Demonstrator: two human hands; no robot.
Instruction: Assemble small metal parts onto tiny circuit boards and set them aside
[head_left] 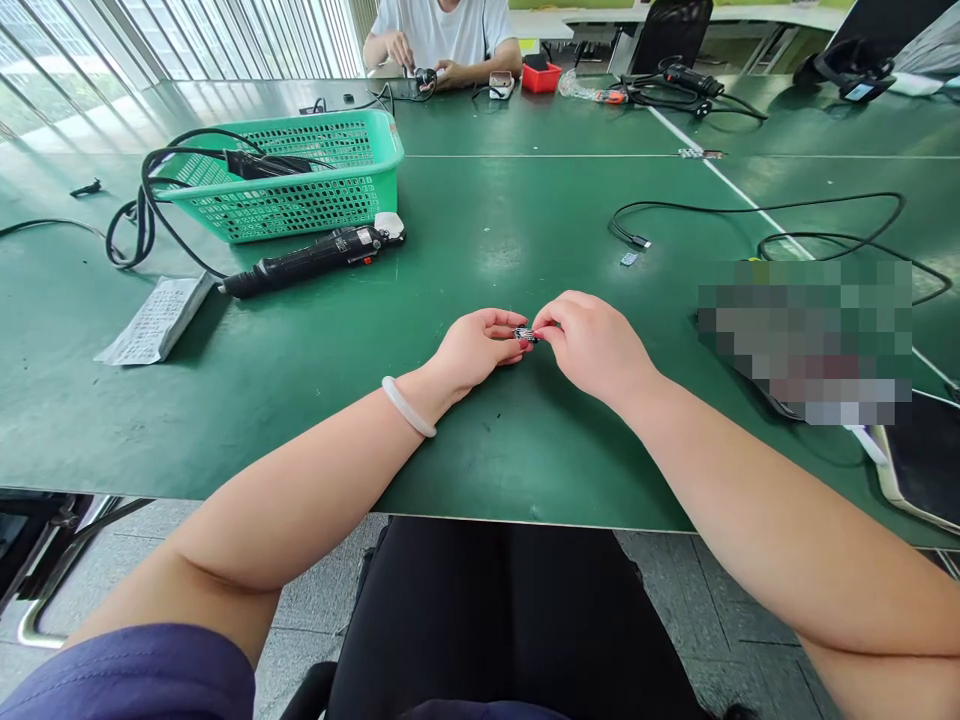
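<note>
Near the middle of the green table (480, 440), a small dark and silvery piece (525, 335) is held between both hands. My left hand (476, 348) has its fingers and thumb closed round the left side of the piece. From the right, my right hand (589, 340) pinches at the same piece with thumb and forefinger. The piece is too small to name; the fingertips hide part of it. A black electric screwdriver (315, 260) lies beyond my left hand, in front of a green basket (289, 190).
A paper packet (159, 318) lies at the left. Black cable (780, 208) loops across the right side, near a blurred-out object (810, 340) and a phone-like device (926, 460). Across the table sits a person in a white shirt (442, 40), beside a red box (541, 78).
</note>
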